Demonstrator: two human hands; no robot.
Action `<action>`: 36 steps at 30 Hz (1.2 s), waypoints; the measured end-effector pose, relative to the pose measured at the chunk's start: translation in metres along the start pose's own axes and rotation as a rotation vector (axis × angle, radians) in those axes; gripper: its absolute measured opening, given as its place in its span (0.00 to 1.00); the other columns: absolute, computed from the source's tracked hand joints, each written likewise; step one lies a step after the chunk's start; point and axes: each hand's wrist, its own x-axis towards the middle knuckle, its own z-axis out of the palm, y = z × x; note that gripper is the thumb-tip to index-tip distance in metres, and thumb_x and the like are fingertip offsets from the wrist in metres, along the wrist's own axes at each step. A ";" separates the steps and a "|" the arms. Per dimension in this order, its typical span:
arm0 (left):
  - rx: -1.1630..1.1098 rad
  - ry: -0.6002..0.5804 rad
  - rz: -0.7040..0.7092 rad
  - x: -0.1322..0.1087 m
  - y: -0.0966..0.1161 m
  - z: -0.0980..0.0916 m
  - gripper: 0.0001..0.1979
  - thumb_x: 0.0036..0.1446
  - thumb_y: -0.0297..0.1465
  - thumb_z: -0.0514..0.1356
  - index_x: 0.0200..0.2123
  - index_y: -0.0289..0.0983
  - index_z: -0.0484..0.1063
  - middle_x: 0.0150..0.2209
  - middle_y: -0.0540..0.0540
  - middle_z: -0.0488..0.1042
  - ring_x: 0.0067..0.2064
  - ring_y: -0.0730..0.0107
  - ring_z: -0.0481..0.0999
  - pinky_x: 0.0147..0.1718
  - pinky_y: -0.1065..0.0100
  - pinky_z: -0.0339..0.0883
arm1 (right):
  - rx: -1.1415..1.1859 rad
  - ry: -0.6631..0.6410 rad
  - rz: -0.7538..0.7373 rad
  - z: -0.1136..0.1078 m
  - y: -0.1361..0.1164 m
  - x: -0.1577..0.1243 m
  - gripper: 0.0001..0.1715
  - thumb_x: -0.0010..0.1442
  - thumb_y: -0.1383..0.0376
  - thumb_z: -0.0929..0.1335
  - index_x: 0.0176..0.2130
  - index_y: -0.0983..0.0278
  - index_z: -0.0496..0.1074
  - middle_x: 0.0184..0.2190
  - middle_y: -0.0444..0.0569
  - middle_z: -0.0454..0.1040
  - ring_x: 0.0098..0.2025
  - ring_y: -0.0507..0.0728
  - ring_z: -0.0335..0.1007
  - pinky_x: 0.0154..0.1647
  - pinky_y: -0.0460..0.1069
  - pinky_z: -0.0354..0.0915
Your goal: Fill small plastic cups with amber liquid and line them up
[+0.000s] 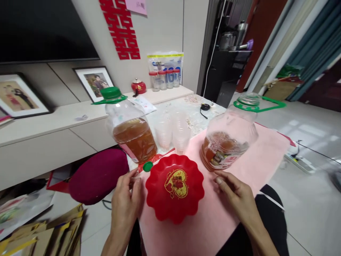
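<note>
A red scalloped plate [160, 204] with a gold heart design lies on the pink cloth [205, 231] in front of me. My left hand [125, 195] rests left of the plate, fingers loosely bent, thumb apart, nothing visible in them. A green bottle cap [147, 166] sits just beyond its fingertips. My right hand [237, 193] is right of the plate by the base of an uncapped plastic jug [226, 142] of brown liquid, fingers loosely curled with nothing visible between them. Beyond my left hand stands a green-capped jug [135, 137], also part full of brown liquid.
Stacked clear plastic cups [181, 133] stand between the jugs. A tape measure [205, 106] lies farther back. Behind is a white cabinet [53, 129] with framed photos, a red pot [138, 86] and red-lidded jars [162, 81]. A maroon stool [98, 176] is at left, above flattened cardboard [53, 234].
</note>
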 end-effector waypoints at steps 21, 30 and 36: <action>0.060 0.007 -0.076 -0.025 0.012 -0.008 0.36 0.47 0.51 0.57 0.54 0.34 0.76 0.43 0.43 0.75 0.37 0.68 0.74 0.30 0.69 0.69 | -0.344 -0.053 -0.350 -0.010 0.014 -0.002 0.11 0.70 0.62 0.67 0.45 0.62 0.79 0.40 0.52 0.82 0.42 0.59 0.79 0.44 0.54 0.73; 0.095 0.017 -0.003 -0.028 0.008 -0.005 0.35 0.49 0.48 0.56 0.54 0.33 0.77 0.46 0.42 0.72 0.32 0.71 0.73 0.30 0.67 0.70 | -0.713 -0.126 -0.559 0.017 0.011 -0.010 0.15 0.70 0.70 0.64 0.48 0.65 0.80 0.38 0.58 0.74 0.40 0.64 0.68 0.37 0.58 0.69; 0.121 -0.029 0.042 -0.025 -0.003 -0.006 0.33 0.52 0.49 0.57 0.55 0.36 0.76 0.48 0.43 0.72 0.33 0.71 0.75 0.28 0.68 0.70 | -0.403 -0.154 -0.465 -0.007 0.004 -0.008 0.09 0.69 0.66 0.67 0.39 0.61 0.78 0.38 0.52 0.76 0.43 0.60 0.72 0.44 0.56 0.70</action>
